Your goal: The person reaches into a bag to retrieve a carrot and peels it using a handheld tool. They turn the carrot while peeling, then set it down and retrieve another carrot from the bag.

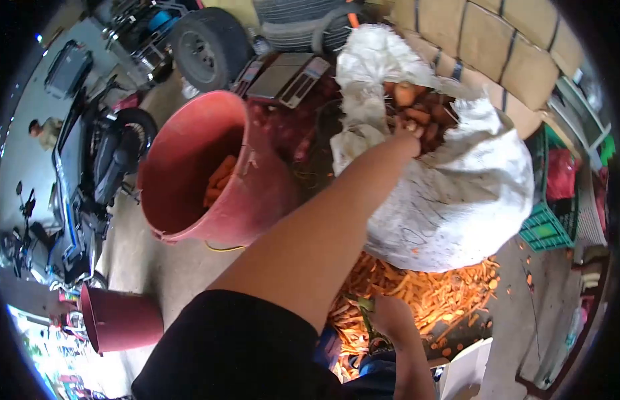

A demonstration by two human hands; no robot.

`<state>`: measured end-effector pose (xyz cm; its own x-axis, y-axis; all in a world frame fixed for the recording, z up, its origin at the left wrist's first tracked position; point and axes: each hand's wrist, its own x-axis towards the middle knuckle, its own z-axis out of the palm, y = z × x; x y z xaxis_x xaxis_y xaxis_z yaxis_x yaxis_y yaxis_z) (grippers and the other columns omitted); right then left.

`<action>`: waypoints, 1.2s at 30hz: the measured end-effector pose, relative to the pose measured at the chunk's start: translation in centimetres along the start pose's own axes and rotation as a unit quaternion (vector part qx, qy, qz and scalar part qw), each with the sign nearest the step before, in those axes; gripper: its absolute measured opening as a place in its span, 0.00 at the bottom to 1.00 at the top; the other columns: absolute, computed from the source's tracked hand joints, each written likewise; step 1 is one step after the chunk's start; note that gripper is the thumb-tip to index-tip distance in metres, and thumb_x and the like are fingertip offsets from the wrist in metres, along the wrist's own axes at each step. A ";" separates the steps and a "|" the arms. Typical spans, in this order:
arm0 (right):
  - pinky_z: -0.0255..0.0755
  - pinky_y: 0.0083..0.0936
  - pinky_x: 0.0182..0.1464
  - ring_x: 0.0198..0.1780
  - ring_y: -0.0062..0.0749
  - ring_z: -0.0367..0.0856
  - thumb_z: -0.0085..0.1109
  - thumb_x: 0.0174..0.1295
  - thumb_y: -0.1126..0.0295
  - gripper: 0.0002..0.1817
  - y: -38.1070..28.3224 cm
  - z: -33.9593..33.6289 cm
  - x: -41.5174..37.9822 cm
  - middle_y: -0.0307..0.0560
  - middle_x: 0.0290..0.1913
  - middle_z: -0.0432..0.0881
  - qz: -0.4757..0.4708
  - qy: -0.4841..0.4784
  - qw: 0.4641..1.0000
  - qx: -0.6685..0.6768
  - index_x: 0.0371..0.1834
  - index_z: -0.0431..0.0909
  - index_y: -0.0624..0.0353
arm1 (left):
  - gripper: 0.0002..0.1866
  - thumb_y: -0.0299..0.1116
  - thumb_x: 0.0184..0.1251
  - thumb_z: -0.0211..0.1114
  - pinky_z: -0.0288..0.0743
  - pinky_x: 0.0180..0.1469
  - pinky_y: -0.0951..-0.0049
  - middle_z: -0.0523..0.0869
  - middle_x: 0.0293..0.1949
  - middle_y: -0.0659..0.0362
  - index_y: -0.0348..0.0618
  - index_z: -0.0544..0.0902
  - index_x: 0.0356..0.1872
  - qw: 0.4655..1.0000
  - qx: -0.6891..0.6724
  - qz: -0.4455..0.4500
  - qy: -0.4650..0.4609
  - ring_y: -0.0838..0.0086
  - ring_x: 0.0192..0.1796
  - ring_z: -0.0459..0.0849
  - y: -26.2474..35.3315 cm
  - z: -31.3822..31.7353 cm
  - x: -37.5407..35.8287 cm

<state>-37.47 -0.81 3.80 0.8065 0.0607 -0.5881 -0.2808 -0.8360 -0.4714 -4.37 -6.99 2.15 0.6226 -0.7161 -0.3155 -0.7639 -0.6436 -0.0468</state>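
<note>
My left hand (410, 131) reaches into the open top of a white woven sack (456, 207), its bent fingers closed at one of the unpeeled carrots (404, 95) inside. Lower down, my right hand (392, 316) is closed around a green-handled peeler (366, 305), partly hidden by the fingers. Beneath that hand and along the sack's base spreads a heap of orange carrot peelings (433, 293). To the left, a large red tub (270, 180) tilts toward me with several peeled carrots (220, 179) in it.
Behind the tub are a scale (283, 77), a wheel (202, 50) and stacked cartons (486, 40). A green crate (546, 230) stands right of the sack. Farther left are a motorcycle (113, 153), a second red bucket (123, 321) and a distant person (46, 132).
</note>
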 end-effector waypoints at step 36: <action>0.69 0.39 0.36 0.35 0.48 0.76 0.42 0.49 0.69 0.11 3.2 -0.6 -1.9 0.56 0.30 0.77 -0.023 0.047 0.997 0.063 0.34 0.70 0.63 | 0.32 0.47 0.49 0.56 0.62 0.53 0.61 0.61 0.54 0.43 0.38 0.59 0.51 0.946 -0.240 -0.167 0.139 0.52 0.54 0.65 -1.6 -0.9 1.6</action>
<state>-39.60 -3.92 3.77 0.8631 0.0411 -0.5034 -0.3015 -0.7576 -0.5789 -1.95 -7.34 2.56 0.8876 -0.4508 -0.0943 -0.3924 -0.8475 0.3575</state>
